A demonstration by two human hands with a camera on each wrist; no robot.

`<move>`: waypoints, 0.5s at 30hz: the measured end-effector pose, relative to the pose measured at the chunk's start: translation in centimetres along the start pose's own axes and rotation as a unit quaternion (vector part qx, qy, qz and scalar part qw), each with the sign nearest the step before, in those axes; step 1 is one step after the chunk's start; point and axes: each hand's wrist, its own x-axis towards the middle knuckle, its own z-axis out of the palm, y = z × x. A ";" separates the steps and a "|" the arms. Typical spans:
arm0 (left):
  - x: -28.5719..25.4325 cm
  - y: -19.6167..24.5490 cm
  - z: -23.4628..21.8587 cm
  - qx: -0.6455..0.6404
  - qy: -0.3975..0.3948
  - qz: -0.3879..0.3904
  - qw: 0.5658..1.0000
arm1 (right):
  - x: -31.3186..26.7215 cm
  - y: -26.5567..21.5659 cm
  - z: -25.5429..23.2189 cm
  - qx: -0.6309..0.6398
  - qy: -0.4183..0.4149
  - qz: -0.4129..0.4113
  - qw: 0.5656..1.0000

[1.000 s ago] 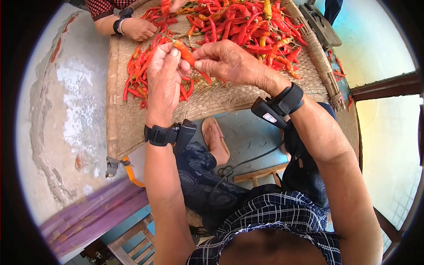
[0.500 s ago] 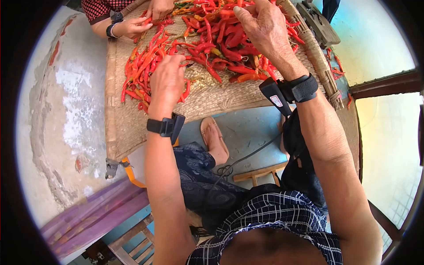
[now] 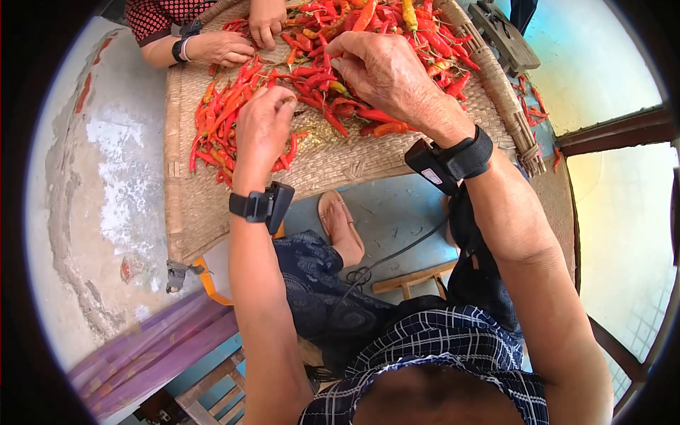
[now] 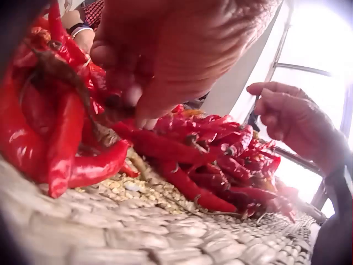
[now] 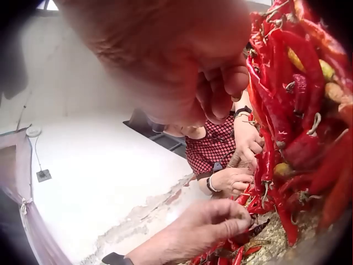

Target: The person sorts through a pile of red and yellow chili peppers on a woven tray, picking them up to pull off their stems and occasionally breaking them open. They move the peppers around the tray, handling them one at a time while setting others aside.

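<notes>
My left hand is low over the near side of a smaller heap of red chili peppers, its fingers bent and the thumb close to them. In the left wrist view, the fingers of the left hand hang just above the peppers; I cannot tell whether something small is between them. Over the larger chili pile hovers my right hand, fingers loosely bent, with a gap between thumb and forefinger. Nothing shows in the right hand from the left wrist view.
Another person's hands work at the far left of the woven tray. Pale seeds lie on the weave between the heaps. A wooden bench stands beyond the tray's right rim, with stray peppers below.
A second ago both my hands held an orange-red chili between them; now they are apart. The right hand reached far over the large pile, then came back nearer. The left hand moved down toward the smaller heap.
</notes>
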 end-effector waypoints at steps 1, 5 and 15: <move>-0.1 0.2 -0.3 -0.156 0.011 -0.046 0.987 | 0.0 0.0 0.0 0.006 -0.013 0.008 1.000; -1.2 1.0 -2.0 -0.436 0.014 -0.104 0.894 | -0.5 -0.3 1.1 0.036 -0.045 -0.035 0.998; -1.6 1.7 -2.8 -0.635 -0.009 -0.084 0.768 | -0.8 -1.3 2.4 0.127 -0.189 -0.020 0.974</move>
